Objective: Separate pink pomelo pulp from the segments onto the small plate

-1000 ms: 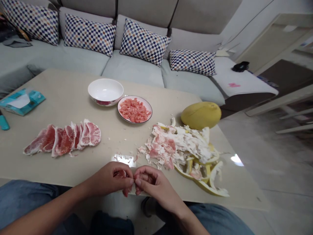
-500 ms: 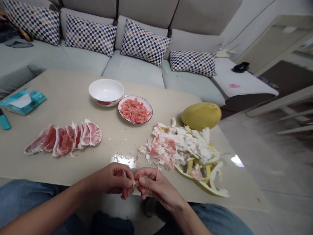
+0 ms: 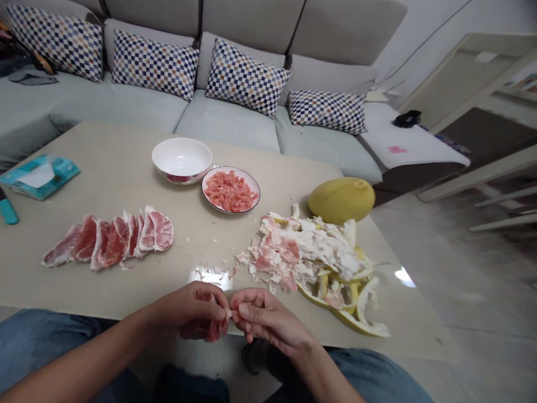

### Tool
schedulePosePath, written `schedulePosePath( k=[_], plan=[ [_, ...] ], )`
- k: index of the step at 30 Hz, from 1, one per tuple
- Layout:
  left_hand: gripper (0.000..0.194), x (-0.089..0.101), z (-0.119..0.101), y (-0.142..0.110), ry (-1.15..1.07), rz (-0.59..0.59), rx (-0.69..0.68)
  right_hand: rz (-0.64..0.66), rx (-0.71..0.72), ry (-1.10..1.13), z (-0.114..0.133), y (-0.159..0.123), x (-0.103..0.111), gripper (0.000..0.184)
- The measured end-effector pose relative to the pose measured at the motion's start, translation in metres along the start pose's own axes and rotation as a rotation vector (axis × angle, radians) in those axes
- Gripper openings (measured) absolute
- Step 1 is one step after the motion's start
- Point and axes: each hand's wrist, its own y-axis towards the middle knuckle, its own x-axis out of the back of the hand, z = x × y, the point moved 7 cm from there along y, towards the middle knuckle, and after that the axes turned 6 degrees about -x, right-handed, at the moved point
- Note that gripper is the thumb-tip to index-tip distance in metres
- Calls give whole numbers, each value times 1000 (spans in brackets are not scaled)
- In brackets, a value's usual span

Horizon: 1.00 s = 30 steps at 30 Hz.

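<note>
left fingers (image 3: 213, 310) and right fingers (image 3: 252, 314) pinch a pomelo segment (image 3: 213, 331); it shows more than earlier

A home is seen, most likely its living room. The far side is filled by a long sofa (image 3: 235, 123), upholstered in a pale colour and backed by grey panels, along which checked cushions (image 3: 246, 77) are lined up. In front of it a bench (image 3: 117, 184) is set with household articles: a tissue pack (image 3: 39, 176), a white bowl (image 3: 182, 159) and a dark-rimmed plate (image 3: 250, 183). At the right, pale floor tiles (image 3: 423, 246) are shown.
</note>
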Motion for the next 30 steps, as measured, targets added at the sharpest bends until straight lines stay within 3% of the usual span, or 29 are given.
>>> schedulePosePath(
  k=[7, 19, 30],
  plan=[
    [25, 7, -7, 2, 84, -134, -32, -82, 97, -186, 17, 5, -1, 27],
    [24, 16, -20, -4, -104, -179, -135, 65, -85, -98, 32, 33, -8, 28],
    [20, 19, -23, -6, -97, -159, -158, 66, -118, -216, 43, 35, -18, 32]
  ],
)
